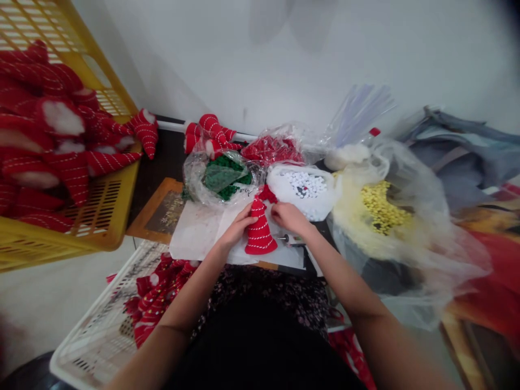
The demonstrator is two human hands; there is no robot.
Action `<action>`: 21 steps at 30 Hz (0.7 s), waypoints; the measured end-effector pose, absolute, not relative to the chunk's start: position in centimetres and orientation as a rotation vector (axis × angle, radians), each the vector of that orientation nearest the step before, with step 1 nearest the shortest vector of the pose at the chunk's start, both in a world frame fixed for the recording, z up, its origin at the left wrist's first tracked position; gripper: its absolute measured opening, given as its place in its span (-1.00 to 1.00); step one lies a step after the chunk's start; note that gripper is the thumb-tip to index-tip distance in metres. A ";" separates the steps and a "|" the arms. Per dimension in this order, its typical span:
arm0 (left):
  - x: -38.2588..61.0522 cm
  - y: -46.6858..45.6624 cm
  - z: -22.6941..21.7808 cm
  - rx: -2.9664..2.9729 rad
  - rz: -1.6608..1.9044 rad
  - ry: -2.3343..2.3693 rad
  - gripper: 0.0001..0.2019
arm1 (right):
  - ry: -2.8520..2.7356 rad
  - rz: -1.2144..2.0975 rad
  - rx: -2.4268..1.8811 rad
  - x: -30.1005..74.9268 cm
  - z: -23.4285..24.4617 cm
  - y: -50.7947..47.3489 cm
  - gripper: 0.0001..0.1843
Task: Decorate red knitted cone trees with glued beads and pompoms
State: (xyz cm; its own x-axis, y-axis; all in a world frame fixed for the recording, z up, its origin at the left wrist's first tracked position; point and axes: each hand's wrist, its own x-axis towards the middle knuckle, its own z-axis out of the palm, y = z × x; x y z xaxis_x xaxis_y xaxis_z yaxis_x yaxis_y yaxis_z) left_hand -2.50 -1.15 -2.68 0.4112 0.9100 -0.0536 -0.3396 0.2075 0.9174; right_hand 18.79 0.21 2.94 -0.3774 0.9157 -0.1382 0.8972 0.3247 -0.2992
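A red cone-shaped stuffed hat (pixel 260 234) with white stitched lines stands with its tip away from me over white paper (pixel 195 230). My left hand (pixel 238 225) is closed on its left side, the thumb lying against the cloth. My right hand (pixel 290 218) is just right of the hat, fingers pinched together; whatever they may hold is hidden. Small red pieces (pixel 268 194) lie beyond the hat's tip. Below my right hand lies a small tool with a thin metal tip (pixel 293 240).
A yellow crate (pixel 109 211) of red stuffed cones stands left, a white basket (pixel 75 338) with red cloth pieces below. Behind are bags of green pieces (pixel 227 176) and red pieces (pixel 276 150), and a white tray (pixel 276 179). Yellow beads (pixel 379 208) fill a plastic bag at right.
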 end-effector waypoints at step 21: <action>-2.5 -1.4 -2.7 1.033 1.004 0.710 -0.31 | -2.260 0.332 -1.295 16.5 7.3 -4.6 -0.68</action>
